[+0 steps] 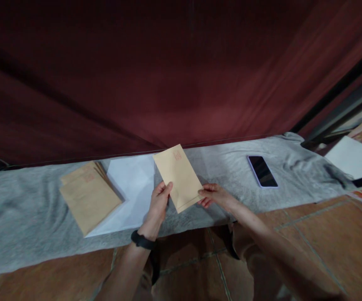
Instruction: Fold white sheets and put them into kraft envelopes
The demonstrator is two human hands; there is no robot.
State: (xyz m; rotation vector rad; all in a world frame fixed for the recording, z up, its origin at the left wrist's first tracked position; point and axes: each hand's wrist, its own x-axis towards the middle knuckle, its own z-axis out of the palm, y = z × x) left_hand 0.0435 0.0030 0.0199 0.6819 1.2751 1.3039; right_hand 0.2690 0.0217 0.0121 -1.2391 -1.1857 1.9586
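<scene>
A tan paper envelope (178,175) with faint red print near its upper edge is held up between both hands. My left hand (159,201) pinches its left side, thumb on top. At the lower right corner, my right hand (212,195) grips the edge with thumb and fingers. To the left lies a stack of similar brown envelopes (90,196), somewhat fanned out, resting partly on white paper sheets (133,188). What the held envelope contains, if anything, is hidden.
A grey cloth (21,209) covers the long narrow surface. On its right part lies a phone (262,171) in a purple case. Dark red fabric (174,75) hangs behind. Tiled floor (328,234) shows in front, and a white panel (355,156) stands at far right.
</scene>
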